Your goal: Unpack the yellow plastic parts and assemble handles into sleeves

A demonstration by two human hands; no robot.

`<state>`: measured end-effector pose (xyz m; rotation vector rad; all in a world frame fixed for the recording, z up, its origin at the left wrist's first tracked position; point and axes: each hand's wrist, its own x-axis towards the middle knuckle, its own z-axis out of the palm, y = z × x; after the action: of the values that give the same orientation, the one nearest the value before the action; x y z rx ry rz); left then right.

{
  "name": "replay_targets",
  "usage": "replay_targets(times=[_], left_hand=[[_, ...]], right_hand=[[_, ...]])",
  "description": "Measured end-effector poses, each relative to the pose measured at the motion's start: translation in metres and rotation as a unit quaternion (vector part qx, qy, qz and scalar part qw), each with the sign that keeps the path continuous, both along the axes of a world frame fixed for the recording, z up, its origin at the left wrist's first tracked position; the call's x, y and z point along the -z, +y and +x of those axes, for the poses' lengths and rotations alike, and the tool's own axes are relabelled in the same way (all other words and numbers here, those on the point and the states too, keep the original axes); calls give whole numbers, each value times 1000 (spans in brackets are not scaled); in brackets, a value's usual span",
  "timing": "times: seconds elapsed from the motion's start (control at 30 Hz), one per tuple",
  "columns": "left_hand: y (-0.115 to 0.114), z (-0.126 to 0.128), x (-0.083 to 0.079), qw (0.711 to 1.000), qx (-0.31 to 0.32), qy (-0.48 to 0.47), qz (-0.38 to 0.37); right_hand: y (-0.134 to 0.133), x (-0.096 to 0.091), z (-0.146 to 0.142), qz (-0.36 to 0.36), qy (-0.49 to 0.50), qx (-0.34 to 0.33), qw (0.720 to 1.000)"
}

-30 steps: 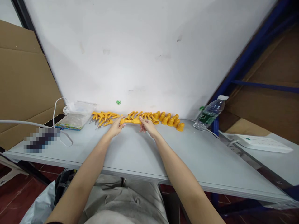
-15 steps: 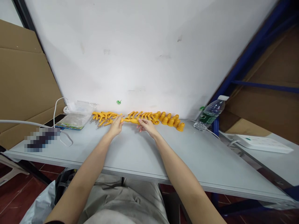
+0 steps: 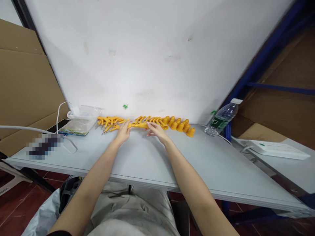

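A long yellow plastic piece (image 3: 139, 125), ribbed toward its left end, lies crosswise between my two hands near the back of the table. My left hand (image 3: 123, 132) closes around its left end. My right hand (image 3: 156, 131) pinches the right part between thumb and fingers, with some fingers hanging loose below. Just left of my left hand is a heap of yellow branched pieces (image 3: 108, 122) with small metal chains (image 3: 104, 131). Behind my right hand lies a row of slanted yellow pieces (image 3: 150, 119). Several yellow cups (image 3: 180, 127) stand to its right.
A plastic bottle (image 3: 221, 119) leans at the back right near a blue metal frame (image 3: 270, 86) and a white power strip (image 3: 278, 150). At left, plastic bags (image 3: 82, 124), a white cable (image 3: 70, 144) and a blurred dark item (image 3: 44, 146) lie on the grey table (image 3: 142, 160).
The view has shifted very slightly. Both hands stay at the yellow piece with nearly the same grip; the right fingers move only a little.
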<state>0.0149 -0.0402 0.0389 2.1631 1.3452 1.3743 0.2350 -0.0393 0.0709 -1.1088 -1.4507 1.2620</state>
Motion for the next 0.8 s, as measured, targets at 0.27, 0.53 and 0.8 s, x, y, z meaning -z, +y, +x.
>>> replay_targets(times=[0.27, 0.53, 0.8], left_hand=[[4, 0, 4, 1000, -1, 17, 9], [2, 1, 3, 1000, -4, 19, 14], [3, 0, 6, 999, -7, 24, 37]], right_hand=[[4, 6, 6, 36, 22, -31, 999], [6, 8, 3, 27, 30, -1, 999], [1, 3, 0, 28, 22, 14, 999]])
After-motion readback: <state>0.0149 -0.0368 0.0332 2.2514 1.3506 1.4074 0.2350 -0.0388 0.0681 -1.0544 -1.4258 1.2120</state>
